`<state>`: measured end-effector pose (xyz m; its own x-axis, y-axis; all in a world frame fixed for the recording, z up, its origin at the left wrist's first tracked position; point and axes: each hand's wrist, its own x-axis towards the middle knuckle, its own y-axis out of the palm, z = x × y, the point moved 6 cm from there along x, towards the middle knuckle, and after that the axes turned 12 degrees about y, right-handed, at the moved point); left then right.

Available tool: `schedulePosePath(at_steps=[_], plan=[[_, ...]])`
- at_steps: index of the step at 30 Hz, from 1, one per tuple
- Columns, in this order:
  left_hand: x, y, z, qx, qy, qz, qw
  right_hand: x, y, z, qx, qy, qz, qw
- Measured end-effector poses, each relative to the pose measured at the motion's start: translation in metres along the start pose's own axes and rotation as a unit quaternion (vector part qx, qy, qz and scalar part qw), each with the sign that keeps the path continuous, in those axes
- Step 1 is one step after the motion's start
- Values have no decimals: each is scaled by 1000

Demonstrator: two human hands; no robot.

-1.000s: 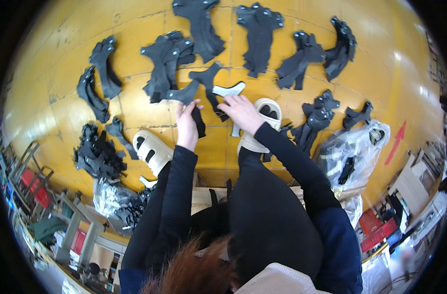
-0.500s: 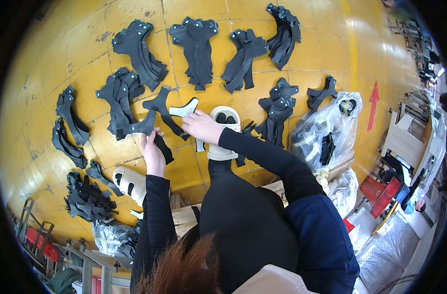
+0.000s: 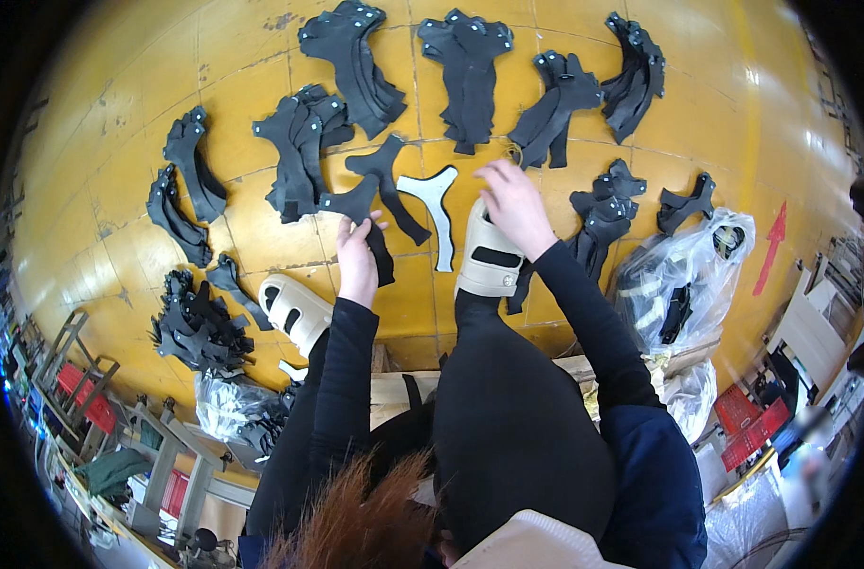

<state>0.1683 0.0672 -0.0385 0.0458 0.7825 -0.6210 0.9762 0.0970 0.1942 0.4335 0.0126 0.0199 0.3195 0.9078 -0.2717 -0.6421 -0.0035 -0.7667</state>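
My left hand (image 3: 358,261) has its thumb and fingers closed on the edge of a black Y-shaped flat piece (image 3: 352,201), whose tail runs down beside the fingers. Just right of it lies another black Y-shaped piece (image 3: 387,180), then a white Y-shaped piece (image 3: 434,209) with a dark edge, flat on the floor. Over the front of my right beige slipper (image 3: 486,270) hovers my right hand (image 3: 519,209), fingers stretched out and nothing visible in them. A fanned stack of black pieces (image 3: 299,156) sits beyond my left hand.
More black stacks (image 3: 467,81) form an arc across the yellow tiled floor (image 3: 233,57). At left is a loose black heap (image 3: 200,327), near my left slipper (image 3: 294,313). A clear plastic bag (image 3: 631,294) stands at right, past it a red floor arrow (image 3: 771,248).
The view has shifted, so the scene sits farther right. My right hand has left the white piece and now lies over the slipper, exposing the whole white piece. My left hand keeps the black piece.
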Motion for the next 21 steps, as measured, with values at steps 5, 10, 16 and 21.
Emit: schedulePosePath(at_steps=[5, 10, 16, 21], plan=[[-2, 7, -3, 6, -8, 32, 999, 4, 51, 35, -25, -81, 43, 995], [-4, 12, -11, 0, -9, 35, 999, 19, 66, 35, -13, -35, 82, 996], [-2, 13, -11, 3, -3, 43, 999, 26, 45, 29, 205, -73, 204, 954], [-12, 31, -12, 36, -35, 89, 995, 17, 28, 54, 415, -69, 364, 831]])
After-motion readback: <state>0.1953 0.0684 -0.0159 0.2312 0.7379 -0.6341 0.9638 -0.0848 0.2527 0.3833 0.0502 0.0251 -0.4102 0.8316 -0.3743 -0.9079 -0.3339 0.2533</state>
